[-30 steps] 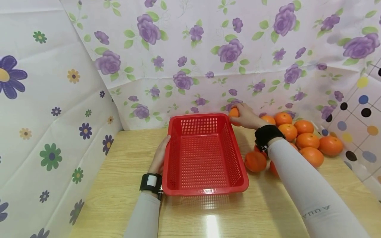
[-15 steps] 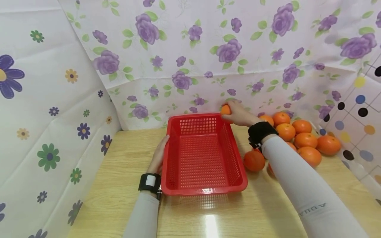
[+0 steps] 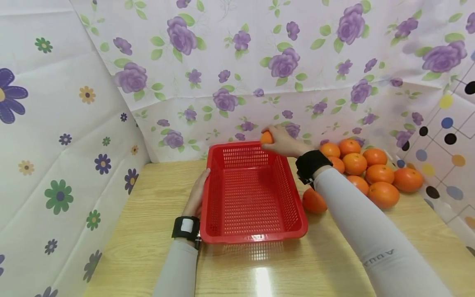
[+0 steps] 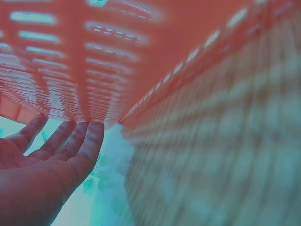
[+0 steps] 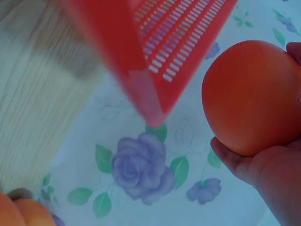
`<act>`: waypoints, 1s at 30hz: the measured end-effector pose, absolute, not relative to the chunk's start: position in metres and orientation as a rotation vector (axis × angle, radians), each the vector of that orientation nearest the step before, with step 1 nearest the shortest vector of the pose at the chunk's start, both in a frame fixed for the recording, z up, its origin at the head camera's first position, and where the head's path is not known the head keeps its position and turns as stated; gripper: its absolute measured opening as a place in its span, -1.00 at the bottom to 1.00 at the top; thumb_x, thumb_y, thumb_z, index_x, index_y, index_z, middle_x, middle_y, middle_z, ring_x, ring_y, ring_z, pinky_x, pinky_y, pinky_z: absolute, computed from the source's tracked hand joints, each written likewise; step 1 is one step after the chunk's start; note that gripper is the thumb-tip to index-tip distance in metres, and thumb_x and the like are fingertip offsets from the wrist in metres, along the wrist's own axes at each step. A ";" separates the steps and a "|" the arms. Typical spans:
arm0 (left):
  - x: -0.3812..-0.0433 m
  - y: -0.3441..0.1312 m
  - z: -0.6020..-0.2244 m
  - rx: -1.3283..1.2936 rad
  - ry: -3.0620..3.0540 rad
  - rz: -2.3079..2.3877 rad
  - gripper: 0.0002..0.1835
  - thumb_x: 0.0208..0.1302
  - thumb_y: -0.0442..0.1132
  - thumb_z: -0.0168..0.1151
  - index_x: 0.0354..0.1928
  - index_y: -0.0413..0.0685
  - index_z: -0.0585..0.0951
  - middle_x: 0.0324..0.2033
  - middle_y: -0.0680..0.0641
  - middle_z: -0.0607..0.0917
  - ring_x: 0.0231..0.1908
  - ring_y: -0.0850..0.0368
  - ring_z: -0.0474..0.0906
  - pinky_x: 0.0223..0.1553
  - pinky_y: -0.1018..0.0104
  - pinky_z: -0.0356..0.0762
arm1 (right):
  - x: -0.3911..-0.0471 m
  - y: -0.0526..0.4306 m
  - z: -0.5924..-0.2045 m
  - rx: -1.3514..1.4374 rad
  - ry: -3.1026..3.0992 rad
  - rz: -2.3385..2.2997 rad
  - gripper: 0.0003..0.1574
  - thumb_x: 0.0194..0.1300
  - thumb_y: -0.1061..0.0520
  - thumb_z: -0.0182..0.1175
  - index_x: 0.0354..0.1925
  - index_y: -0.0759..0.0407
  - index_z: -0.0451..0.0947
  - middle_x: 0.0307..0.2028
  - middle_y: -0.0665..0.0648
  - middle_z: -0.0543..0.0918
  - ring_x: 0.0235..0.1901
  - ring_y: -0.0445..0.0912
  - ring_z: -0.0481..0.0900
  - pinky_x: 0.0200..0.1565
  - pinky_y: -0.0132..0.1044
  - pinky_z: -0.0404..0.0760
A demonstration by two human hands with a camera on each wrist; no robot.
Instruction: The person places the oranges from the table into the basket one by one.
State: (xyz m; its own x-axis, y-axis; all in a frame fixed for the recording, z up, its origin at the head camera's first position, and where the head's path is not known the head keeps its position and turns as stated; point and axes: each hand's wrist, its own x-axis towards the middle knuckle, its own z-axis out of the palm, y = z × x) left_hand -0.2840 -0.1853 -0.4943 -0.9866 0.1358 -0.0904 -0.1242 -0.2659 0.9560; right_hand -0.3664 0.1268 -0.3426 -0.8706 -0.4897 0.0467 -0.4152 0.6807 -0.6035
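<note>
A red plastic basket [image 3: 256, 238] with slotted walls stands on the table, with nothing inside. My left hand [image 3: 198, 192] rests along its left side; in the left wrist view the straight fingers [image 4: 91, 139] touch the slotted wall from outside. At the basket's far right corner, my right hand [image 3: 283, 142] holds an orange [image 3: 266, 138] over the back rim. Thumb and fingers lie around this orange [image 5: 254, 99] in the right wrist view, with the basket's corner [image 5: 153, 106] beside it.
Several oranges [image 3: 379, 174] lie grouped on the wooden table [image 3: 159, 206] at the right. One orange [image 3: 313, 201] sits close to the basket's right side, partly behind my right arm. Flower-patterned sheets [image 3: 222, 62] stand behind and at both sides.
My right hand has carried the orange leftward, from beside the basket's far right corner to over its back rim. My left hand stays at the basket's left side.
</note>
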 end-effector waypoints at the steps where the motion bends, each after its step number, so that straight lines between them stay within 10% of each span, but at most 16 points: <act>1: -0.284 -0.186 -0.494 0.018 1.788 2.378 -0.34 0.60 0.31 -0.12 0.57 0.22 0.24 0.38 -0.37 0.40 0.27 -0.33 0.44 0.07 -0.05 0.66 | -0.366 0.124 -0.343 -0.756 2.766 -0.953 -0.30 0.44 0.14 0.20 0.42 0.33 0.25 0.28 0.43 0.25 0.12 0.21 0.36 0.12 0.07 0.49; 30: -0.278 -0.185 -0.487 0.048 1.683 2.392 -0.32 0.61 0.28 -0.10 0.61 0.18 0.21 0.44 -0.41 0.32 0.37 -0.41 0.31 0.19 -0.17 0.56 | -0.365 0.065 -0.379 -0.815 2.712 -0.978 -0.38 0.39 0.12 0.25 0.32 0.26 0.36 0.27 0.36 0.32 0.17 0.15 0.35 0.11 -0.03 0.51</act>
